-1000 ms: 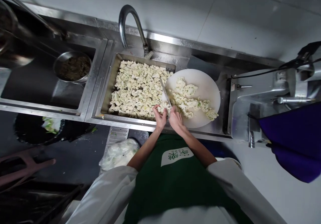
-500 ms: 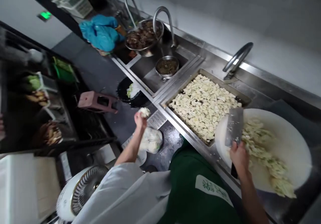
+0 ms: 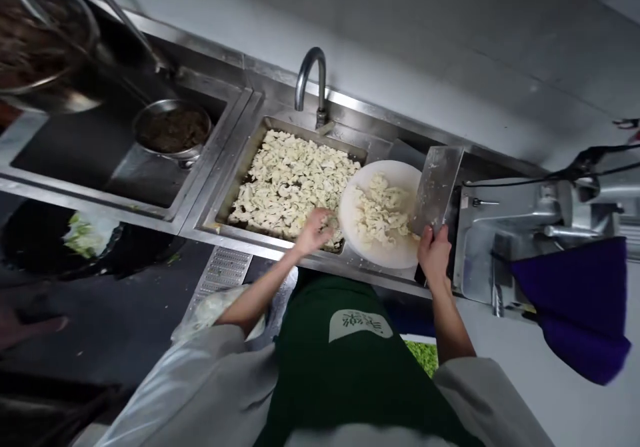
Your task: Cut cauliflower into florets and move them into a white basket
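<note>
My right hand (image 3: 434, 255) grips a cleaver (image 3: 438, 183) by its handle, the wide blade standing at the right edge of a round white cutting board (image 3: 367, 255). Cut cauliflower pieces (image 3: 383, 213) lie in a heap on the board. My left hand (image 3: 316, 231) is over the near right corner of the sink, fingers apart and slightly curled, with nothing seen in it. Many cauliflower pieces (image 3: 293, 180) fill the sink (image 3: 240, 170) left of the board.
A faucet (image 3: 314, 80) rises behind the sink. Further left, a metal bowl (image 3: 173, 130) of dark food sits in another sink. At the right are a metal machine (image 3: 483, 240) and a purple cloth (image 3: 580, 300). A black tub (image 3: 35, 237) stands on the floor.
The view has swung right. My left hand has moved from beside the counter to the sink, and the white piece it held is gone. The cleaver has shifted to the board's right side.
</note>
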Motion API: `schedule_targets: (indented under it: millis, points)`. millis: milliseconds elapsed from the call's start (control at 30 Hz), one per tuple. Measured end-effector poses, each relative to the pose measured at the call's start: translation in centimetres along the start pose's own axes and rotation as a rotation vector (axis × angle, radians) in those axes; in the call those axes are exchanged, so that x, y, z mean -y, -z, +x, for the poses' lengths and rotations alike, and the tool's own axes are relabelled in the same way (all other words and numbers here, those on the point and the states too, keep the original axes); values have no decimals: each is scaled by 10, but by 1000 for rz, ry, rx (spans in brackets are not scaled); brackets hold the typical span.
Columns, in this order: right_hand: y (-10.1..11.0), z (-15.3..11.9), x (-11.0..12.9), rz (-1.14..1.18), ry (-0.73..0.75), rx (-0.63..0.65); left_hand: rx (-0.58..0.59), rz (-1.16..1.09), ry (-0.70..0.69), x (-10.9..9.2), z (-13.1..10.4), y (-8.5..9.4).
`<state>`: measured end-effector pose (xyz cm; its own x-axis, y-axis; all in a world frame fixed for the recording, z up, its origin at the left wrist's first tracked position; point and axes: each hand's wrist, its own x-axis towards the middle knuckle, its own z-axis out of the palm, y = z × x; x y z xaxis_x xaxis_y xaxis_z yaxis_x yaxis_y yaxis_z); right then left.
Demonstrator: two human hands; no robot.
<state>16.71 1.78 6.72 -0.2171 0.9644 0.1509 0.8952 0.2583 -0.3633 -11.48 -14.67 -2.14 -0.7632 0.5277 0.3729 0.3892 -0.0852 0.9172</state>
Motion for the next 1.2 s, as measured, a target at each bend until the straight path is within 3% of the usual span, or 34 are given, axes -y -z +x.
schedule_targets:
  millis: [67,100,167,267,367,467,567,633,700,867,1000,1100,1200]
  points:
    - [3,-12,-22,-33,-48,2,297,-3,-110,8,-25,-73]
    - [3,-19,-32,-46,-66,11,379,10,-152,15,-32,-96]
    - [0,-32,-49,-67,-91,36,475,28,-212,30,-36,-118]
    - [-5,-47,-68,-78,-96,101,452,52,-224,48,-32,-113]
    - [-13,-51,-72,-81,-49,185,289,106,-169,53,-39,-95]
    - [-27,-47,-49,-79,80,255,59,117,-93,48,-63,-89]
    - [-47,-38,-5,-86,251,330,-122,103,-51,42,-82,-94]
    - [-62,-32,26,-109,347,390,-108,74,-44,39,-86,-100]
    - [-77,-28,49,-144,414,436,-9,34,-41,39,-84,-106]
    - [-100,-17,71,-225,480,507,121,-7,-15,46,-77,-115]
    - [-95,-5,75,-222,516,525,136,-15,-24,48,-80,-112]
    - [-81,6,78,-182,459,468,157,-38,-33,45,-76,-107]
    - [-72,23,80,-77,393,353,50,-41,-4,38,-56,-111]
